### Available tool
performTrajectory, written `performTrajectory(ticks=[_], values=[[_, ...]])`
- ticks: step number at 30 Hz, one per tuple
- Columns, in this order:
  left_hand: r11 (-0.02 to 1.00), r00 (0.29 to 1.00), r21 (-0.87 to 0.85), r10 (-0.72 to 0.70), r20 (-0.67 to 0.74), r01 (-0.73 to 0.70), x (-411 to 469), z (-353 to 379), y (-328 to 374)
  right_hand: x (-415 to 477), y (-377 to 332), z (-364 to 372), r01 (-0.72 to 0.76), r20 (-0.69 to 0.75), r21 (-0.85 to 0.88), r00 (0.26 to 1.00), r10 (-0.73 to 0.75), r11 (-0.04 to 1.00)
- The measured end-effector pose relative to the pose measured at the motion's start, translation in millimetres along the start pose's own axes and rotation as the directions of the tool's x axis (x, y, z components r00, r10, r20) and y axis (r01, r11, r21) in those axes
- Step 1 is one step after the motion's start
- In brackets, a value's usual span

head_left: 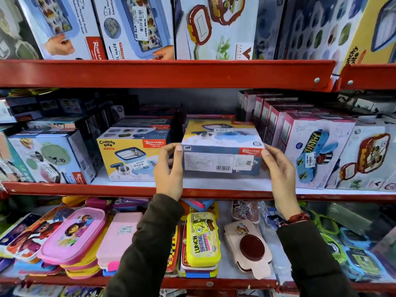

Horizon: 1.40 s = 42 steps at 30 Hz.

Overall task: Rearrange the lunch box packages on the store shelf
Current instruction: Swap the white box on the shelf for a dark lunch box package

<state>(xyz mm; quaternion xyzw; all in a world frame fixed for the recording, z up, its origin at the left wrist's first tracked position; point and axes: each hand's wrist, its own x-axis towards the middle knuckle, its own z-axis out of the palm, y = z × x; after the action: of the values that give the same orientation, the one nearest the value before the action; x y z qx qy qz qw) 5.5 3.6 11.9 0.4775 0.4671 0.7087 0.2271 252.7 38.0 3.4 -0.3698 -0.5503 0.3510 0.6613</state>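
Note:
A blue, yellow and white Rishabh lunch box package [221, 155] lies flat on the middle shelf [214, 190], its barcode side facing me. My left hand [168, 168] pinches its left edge with thumb and fingers. My right hand [278, 170] grips its right edge. To its left stands a yellow "Crunchy bite" package [126, 156] upright, close to my left hand. More Rishabh boxes are stacked behind both.
Pink-edged cartoon lunch box packages [317, 146] stand in a row to the right, a green one [49, 157] to the left. Larger boxes [137, 26] fill the top shelf. Loose plastic lunch boxes [202, 236] cover the lower shelf beneath my arms.

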Motion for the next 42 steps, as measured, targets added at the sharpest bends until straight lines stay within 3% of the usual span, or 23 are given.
performTrajectory(ticks=[5,9,12,17,25,35,42], values=[[0.997,0.98,-0.056,0.066,0.188,-0.056,0,-6,2,-1,2,0,-0.021,0.06,-0.069,0.998,0.025,0.997],[0.98,0.938,0.096,0.135,0.321,-0.174,3,-16,-4,-2,0,3,-0.011,0.028,-0.064,1.0,0.013,0.998],[0.981,0.965,0.129,0.109,0.239,-0.143,9,-18,-8,-1,-6,4,0.007,0.008,-0.055,1.0,-0.006,0.998],[0.995,0.989,0.081,0.042,0.144,-0.054,17,-14,-9,4,2,0,0.04,0.099,-0.127,0.995,-0.027,0.991],[0.975,0.967,0.211,0.021,0.253,-0.076,21,-11,-21,11,24,4,0.029,0.17,-0.283,0.985,0.02,0.959],[0.983,0.992,0.174,-0.079,0.099,0.061,15,1,-53,-1,50,23,-0.045,0.051,-0.35,0.996,0.067,0.936],[0.966,0.995,0.253,-0.072,0.068,0.052,20,6,-62,2,52,32,-0.042,0.005,-0.388,0.999,0.048,0.921]])
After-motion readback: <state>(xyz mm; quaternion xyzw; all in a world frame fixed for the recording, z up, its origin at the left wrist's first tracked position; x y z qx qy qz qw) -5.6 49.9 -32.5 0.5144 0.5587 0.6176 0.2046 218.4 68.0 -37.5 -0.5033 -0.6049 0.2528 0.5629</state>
